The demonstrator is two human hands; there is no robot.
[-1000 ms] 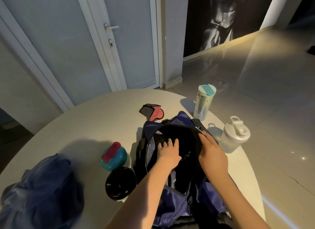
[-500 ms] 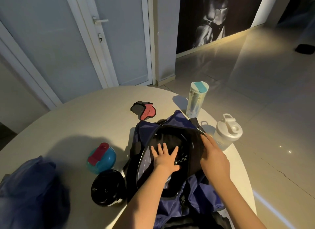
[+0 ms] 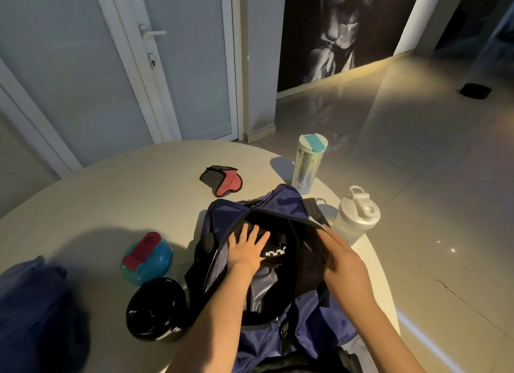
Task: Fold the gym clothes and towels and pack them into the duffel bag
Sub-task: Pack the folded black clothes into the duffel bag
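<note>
The duffel bag (image 3: 281, 206), dark purple with a black lining, lies unzipped on the round pale table (image 3: 111, 194), close to the person, its mouth gaping upward. Inside it sits a black garment (image 3: 274, 243) with a white checked band along one edge.

The left hand (image 3: 246, 250) is inside the opening, fingers spread wide and flat, pressing down on the black garment. The right hand (image 3: 345, 264) rests on the bag's right rim, its fingers straight and together on the dark fabric; it grips nothing that shows.

A bundle of blue cloth (image 3: 36, 303) lies unfolded at the table's near left edge, well apart from the bag. Between the two stand a teal round container with a red lid (image 3: 147, 257) and, nearer the person, a black bowl (image 3: 155, 308) just beside the bag's left side. Beyond the bag lies a small red and grey pad (image 3: 222, 179). A tall clear tumbler with a teal lid (image 3: 308, 164) stands upright just past the bag's far end, and a white shaker bottle (image 3: 356, 217) stands near the table's right edge, close to the right hand's fingertips
</note>
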